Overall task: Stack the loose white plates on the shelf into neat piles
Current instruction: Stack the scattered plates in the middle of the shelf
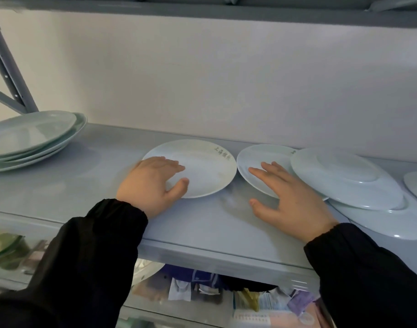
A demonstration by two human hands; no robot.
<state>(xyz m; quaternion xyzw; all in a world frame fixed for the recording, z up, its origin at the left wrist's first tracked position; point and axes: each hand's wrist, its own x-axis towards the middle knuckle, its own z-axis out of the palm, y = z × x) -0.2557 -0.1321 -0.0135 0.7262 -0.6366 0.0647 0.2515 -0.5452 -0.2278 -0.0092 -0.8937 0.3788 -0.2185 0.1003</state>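
Left hand point(153, 185), palm down, fingers loosely flat on the round white ceramic plate with grey lettering point(207, 171) at frame centre, on the grey metal shelf point(84, 176). Right hand point(288, 197), fingers spread straight, rests on the neighbouring white plate point(257, 162) just right of it.

Grey shelf point(84, 185) carried a pile of white plates point(30, 138) at its left end. Lettered plate point(207, 171) lay flat mid-shelf, plain plate point(262, 159) just beside it. Upturned plate point(344, 178) overlapped the plain one and a front plate point(387, 226).
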